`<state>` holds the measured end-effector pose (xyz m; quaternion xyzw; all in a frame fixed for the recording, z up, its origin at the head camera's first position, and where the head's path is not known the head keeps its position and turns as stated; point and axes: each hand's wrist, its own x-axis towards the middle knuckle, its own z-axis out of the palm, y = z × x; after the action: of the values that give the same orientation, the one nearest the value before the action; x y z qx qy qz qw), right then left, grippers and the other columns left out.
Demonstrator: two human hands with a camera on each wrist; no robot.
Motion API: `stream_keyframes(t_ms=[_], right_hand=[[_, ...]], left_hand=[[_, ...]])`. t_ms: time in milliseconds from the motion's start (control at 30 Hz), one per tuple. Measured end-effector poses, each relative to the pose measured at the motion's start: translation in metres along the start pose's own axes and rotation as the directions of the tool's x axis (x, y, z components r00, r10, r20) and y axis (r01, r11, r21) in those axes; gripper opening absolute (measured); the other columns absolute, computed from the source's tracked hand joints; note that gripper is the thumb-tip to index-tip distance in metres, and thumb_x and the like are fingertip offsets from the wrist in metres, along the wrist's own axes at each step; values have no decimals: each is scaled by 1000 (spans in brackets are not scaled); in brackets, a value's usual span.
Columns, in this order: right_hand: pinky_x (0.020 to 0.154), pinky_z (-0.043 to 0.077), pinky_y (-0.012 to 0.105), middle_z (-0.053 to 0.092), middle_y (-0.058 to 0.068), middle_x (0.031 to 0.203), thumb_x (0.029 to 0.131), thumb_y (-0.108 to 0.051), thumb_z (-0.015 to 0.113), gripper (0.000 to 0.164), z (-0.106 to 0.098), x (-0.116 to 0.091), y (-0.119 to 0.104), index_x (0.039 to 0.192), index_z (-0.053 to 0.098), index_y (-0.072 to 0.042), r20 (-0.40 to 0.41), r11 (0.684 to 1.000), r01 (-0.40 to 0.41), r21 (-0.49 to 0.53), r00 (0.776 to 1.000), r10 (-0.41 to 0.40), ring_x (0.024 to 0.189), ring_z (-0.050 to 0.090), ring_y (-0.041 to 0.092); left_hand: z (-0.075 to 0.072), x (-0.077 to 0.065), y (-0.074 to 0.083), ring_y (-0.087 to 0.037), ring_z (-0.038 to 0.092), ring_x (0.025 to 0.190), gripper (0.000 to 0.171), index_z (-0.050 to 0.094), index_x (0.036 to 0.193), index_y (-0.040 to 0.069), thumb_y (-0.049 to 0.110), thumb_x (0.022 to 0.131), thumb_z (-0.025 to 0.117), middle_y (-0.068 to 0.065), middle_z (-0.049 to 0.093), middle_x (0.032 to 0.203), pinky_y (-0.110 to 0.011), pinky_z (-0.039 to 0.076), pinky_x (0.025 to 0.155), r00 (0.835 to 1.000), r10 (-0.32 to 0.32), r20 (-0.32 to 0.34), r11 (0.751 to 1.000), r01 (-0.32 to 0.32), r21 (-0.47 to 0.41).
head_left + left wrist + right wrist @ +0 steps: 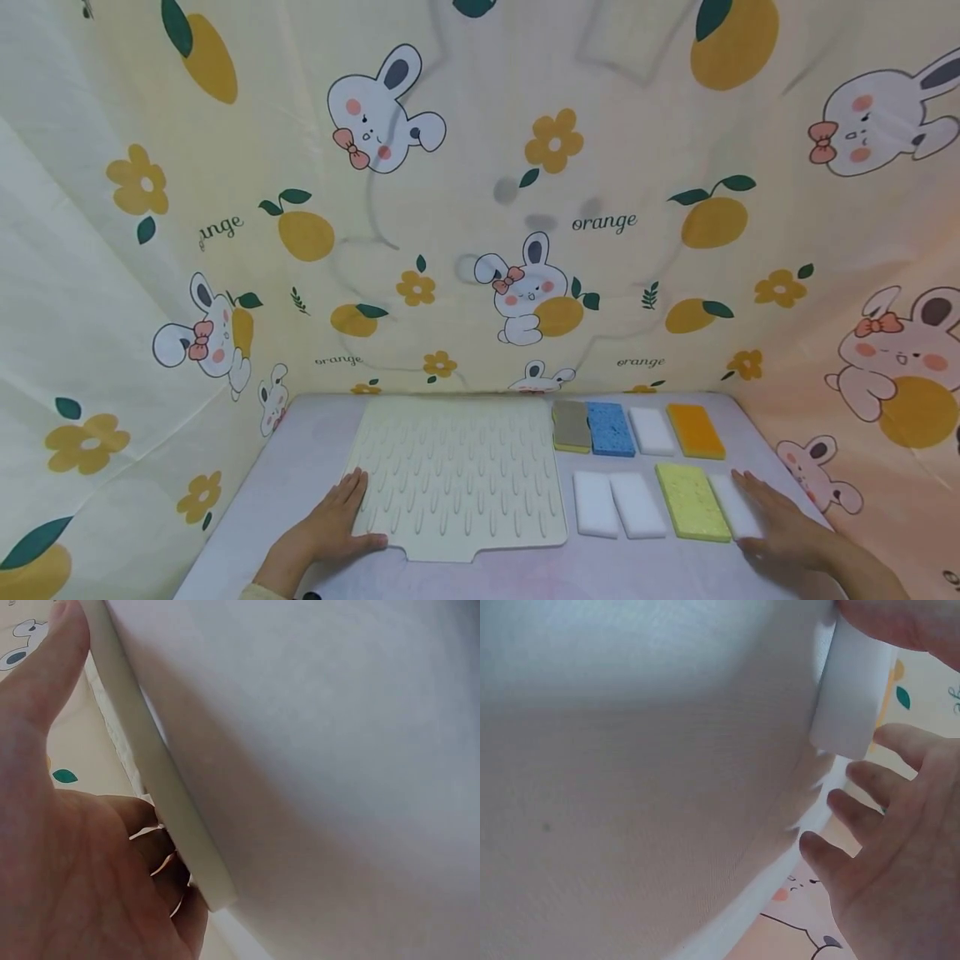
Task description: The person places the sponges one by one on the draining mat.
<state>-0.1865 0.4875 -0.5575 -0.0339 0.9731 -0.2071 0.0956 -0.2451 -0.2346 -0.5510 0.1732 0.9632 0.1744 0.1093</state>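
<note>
In the head view a cream ridged drainboard (457, 479) with a short tab at its front lies on the table. My left hand (328, 527) rests at its left edge, fingers extended and thumb near the front corner; the left wrist view shows the board's pale edge (169, 791) against the fingers. At the right, my right hand (787, 527) lies beside a white sponge (737, 504), fingers spread and touching its side. The right wrist view shows the end of that white sponge (847, 697) by the thumb. Left of it sits a yellow-green sponge (693, 502).
Two white sponges (596, 504) lie side by side right of the drainboard. Behind them are a grey-and-yellow sponge (572, 427), a blue sponge (611, 429), a white sponge (652, 431) and an orange sponge (696, 431). A patterned curtain (480, 200) surrounds the table (270, 483).
</note>
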Motion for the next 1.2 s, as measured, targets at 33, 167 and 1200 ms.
stream_keyframes(t_ms=[33,167,1200], right_hand=[[113,18,86,17,51,158,83,-36,90,115,0,0,0,161,23,16,-7,1000,8,7,1000,-8,143,20,73],[115,13,86,13,47,163,81,-32,90,120,-1,0,-2,163,17,15,-10,999,15,46,1000,-15,145,16,72],[102,32,89,37,45,149,83,-51,88,113,-5,-4,-1,155,36,19,-190,992,42,-122,980,-65,130,40,64]], left_hand=[[0,0,0,-52,22,160,121,26,162,-16,62,88,82,-36,23,171,-63,22,130,1000,0,0,1000,0,-1],[6,2,-6,-52,21,160,122,28,161,-16,65,86,81,-36,23,171,-63,21,131,1000,12,-25,1000,-12,-9],[8,3,-6,-50,20,161,124,27,163,-14,69,86,79,-35,21,172,-62,20,131,1000,-3,-3,1000,3,10]])
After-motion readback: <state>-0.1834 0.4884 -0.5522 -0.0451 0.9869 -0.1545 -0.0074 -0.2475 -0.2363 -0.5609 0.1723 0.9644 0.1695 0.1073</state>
